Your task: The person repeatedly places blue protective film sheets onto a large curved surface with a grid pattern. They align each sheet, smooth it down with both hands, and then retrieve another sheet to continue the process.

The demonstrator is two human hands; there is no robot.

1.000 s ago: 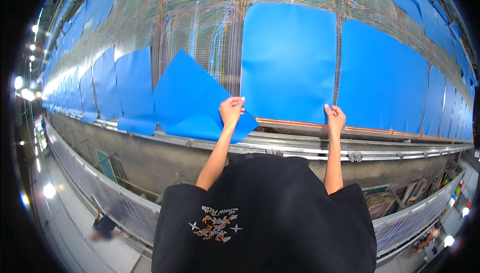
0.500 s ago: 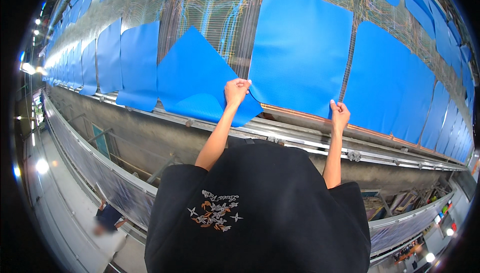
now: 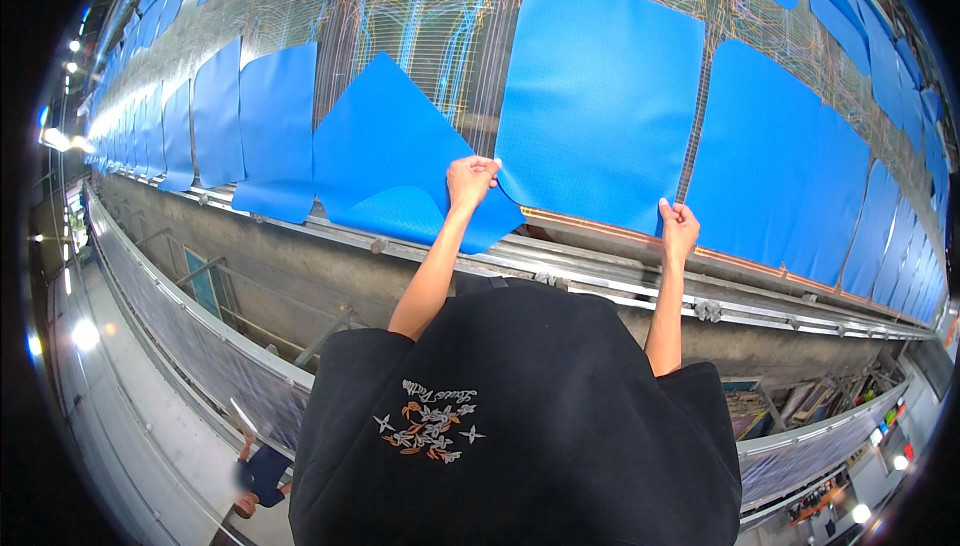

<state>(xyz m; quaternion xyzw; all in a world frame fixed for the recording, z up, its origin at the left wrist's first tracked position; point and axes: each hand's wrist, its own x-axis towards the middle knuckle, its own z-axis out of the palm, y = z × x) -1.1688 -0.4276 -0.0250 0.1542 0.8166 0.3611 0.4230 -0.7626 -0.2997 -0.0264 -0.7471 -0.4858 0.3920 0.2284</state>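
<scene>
A blue sheet with rounded corners [image 3: 600, 106] lies on the long table in front of me. My left hand [image 3: 470, 183] pinches its left edge near the lower corner. At the lower right corner of the same sheet, my right hand [image 3: 679, 228] grips with thumb and fingers. Another blue sheet [image 3: 385, 146] lies turned at an angle to the left, its near edge curled up and its right corner passing behind my left hand. To the right, a further blue sheet [image 3: 765, 156] lies flat, with a narrow gap between it and the held one.
The tabletop [image 3: 420, 26] is covered with many coloured lines. Rows of blue sheets run along it to both sides and the far edge. A metal rail [image 3: 600, 284] borders the near edge. Behind me on the left, a person [image 3: 262, 473] stands by another long table [image 3: 220, 331].
My hands keep their grip, and the held sheet has barely shifted. The person at the lower left has moved to the right and lower in the picture.
</scene>
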